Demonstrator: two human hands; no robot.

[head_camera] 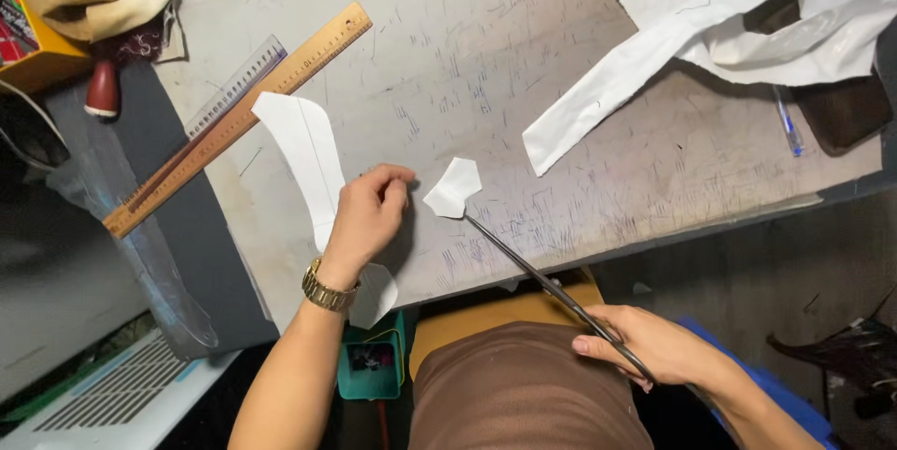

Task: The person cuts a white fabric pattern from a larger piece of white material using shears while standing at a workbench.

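Note:
My right hand [654, 345] grips the handles of long dark scissors [533, 272] near my lap. The blades reach up and left to a small white cut piece [455, 186] on the scuffed grey board [523, 76]. My left hand [369, 216], a gold watch on its wrist, rests with fingers curled and pinched, just left of that small piece. It lies over a long curved white pattern piece [304, 146], whose lower end shows below my wrist. I cannot see anything between the left fingers.
A wooden ruler [238, 118] and a clear plastic ruler [238, 81] lie diagonally at the left. White fabric [710, 25] is heaped at the top right, with a blue pen [788, 123] and a dark object beside it. A teal container [372, 361] sits below the board's edge.

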